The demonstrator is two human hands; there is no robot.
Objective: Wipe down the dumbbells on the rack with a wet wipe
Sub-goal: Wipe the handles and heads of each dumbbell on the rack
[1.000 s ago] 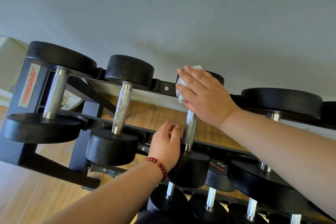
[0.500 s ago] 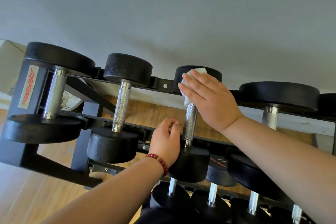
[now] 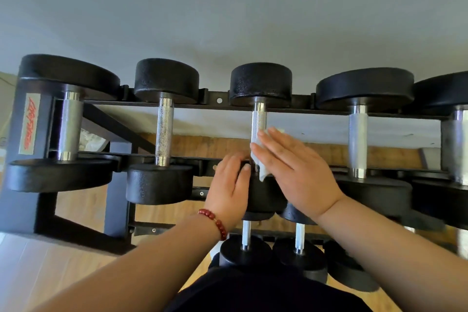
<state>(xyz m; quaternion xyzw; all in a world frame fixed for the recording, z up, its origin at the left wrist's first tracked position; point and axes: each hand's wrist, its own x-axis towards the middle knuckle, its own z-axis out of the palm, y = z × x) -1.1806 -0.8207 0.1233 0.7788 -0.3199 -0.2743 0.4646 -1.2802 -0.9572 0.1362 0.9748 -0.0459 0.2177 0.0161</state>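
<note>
Moved: right grip (image 3: pixel 296 172) has run the wet wipe (image 3: pixel 262 171) off the far head of the third dumbbell (image 3: pixel 260 83) and down its handle to the near end. Left grip (image 3: pixel 229 190) has stayed put at the near head.
Rack (image 3: pixel 17 197): dark frame, red logo plate on the left upright, standing on a wood floor against a grey wall.
First dumbbell (image 3: pixel 69 129): far left on the top rail, large heads, nothing touching it.
Second dumbbell (image 3: pixel 164 132): just beside the first, smaller, untouched.
Left grip: fingers curled over the top edge of the third dumbbell's near head, just left of the handle. Looks like a steadying hold. Red bead bracelet (image 3: pixel 215 220) on the wrist.
Wet wipe: crumpled and white, pinned against the lower handle, bottom edge hanging onto the near head.
Right grip: fingers straight and flat, pressing the wipe onto the handle rather than wrapping it.
Lower-row dumbbells (image 3: pixel 245 253): small ones under the hands, partly hidden, untouched.
Fourth dumbbell (image 3: pixel 357 139): right of the hands, untouched.
Fifth dumbbell (image 3: pixel 455 144): cut off by the right edge.
Progress: mid-task, my read. On the third dumbbell the far head and handle have been passed over and the near head is left. Nothing shows whether the first and second are done, no wet sheen visible. If the order is left to right, the fourth, the fifth and the lower row remain.
</note>
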